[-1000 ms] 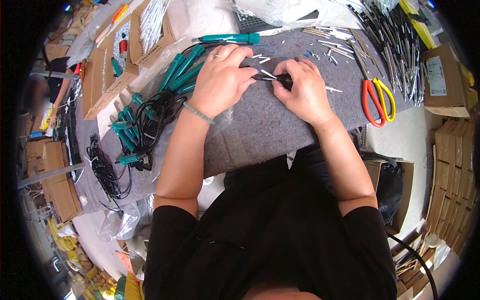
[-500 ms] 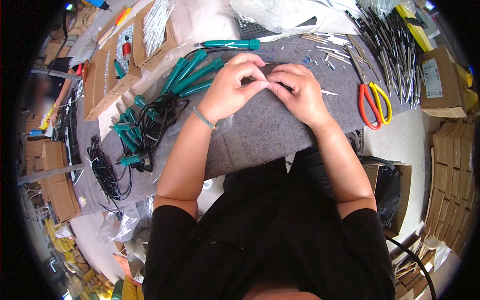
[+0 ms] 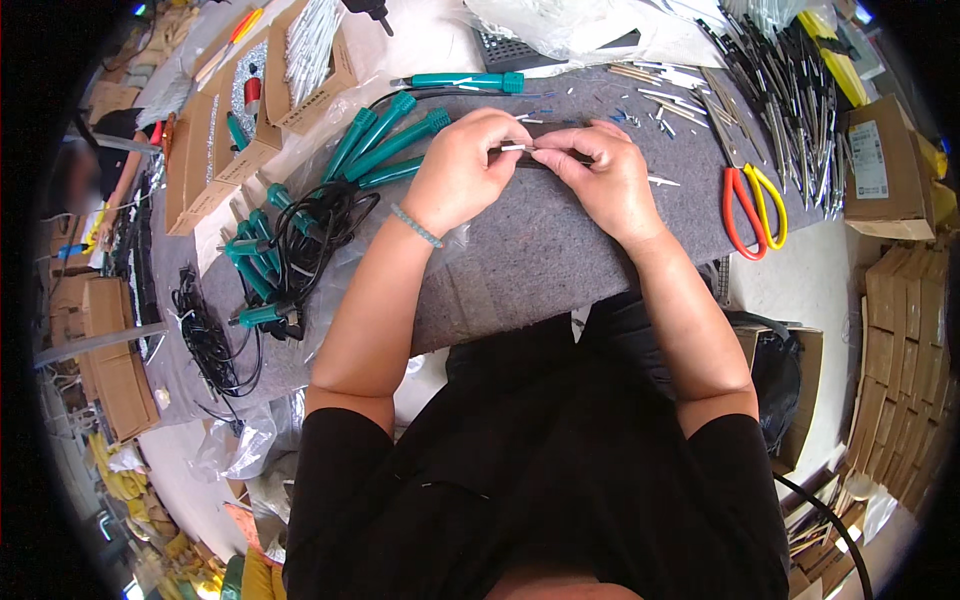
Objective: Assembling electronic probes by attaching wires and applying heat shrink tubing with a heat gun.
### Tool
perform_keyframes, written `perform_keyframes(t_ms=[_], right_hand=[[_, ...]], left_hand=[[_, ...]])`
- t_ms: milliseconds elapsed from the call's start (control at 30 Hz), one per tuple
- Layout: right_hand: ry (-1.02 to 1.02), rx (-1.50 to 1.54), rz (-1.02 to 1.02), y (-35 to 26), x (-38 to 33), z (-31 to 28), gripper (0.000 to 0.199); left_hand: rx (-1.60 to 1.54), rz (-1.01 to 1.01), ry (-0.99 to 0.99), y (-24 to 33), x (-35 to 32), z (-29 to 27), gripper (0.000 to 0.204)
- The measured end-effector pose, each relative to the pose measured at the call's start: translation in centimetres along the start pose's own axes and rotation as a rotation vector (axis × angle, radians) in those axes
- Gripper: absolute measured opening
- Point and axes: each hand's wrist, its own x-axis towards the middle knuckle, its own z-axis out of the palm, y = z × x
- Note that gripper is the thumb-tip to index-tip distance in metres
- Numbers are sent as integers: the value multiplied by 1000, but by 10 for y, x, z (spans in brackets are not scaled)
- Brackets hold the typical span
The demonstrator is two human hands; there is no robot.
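My left hand (image 3: 462, 172), wearing a beaded bracelet, is closed over the grey felt-covered table with its fingers curled round a short white tube (image 3: 514, 148). The thumb and forefinger of my right hand (image 3: 606, 178) pinch the right end of the same tube. My fingers hide part of it. Left of my hands lie several teal-handled soldering irons (image 3: 392, 150) with tangled black cords (image 3: 322, 232). Another teal iron (image 3: 465, 82) lies crosswise beyond my hands. A thin pointed metal piece (image 3: 662, 181) rests just right of my right hand.
Scissors (image 3: 745, 210) with red and yellow handles lie at right, near a pile of black and silver rods (image 3: 785, 110). Small white and metal pieces (image 3: 668, 108) are scattered beyond. Cardboard boxes (image 3: 222, 160) of parts stand at left; another carton (image 3: 885, 170) is at far right.
My hands have parted slightly, and the white tube now shows between the fingers. A dark tool tip has come in at the top edge, while the blue tool at upper left is gone.
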Motion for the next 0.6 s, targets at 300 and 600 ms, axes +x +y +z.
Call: perform_keyframes(t_ms=[300,600], right_hand=[[16,-62,14,-6,15,9,13],[-84,199,200,-1,15,8,14]], left_hand=[[-381,-91,110,-3,3,1,8],[-331,-98,185,-9,6,11,5]])
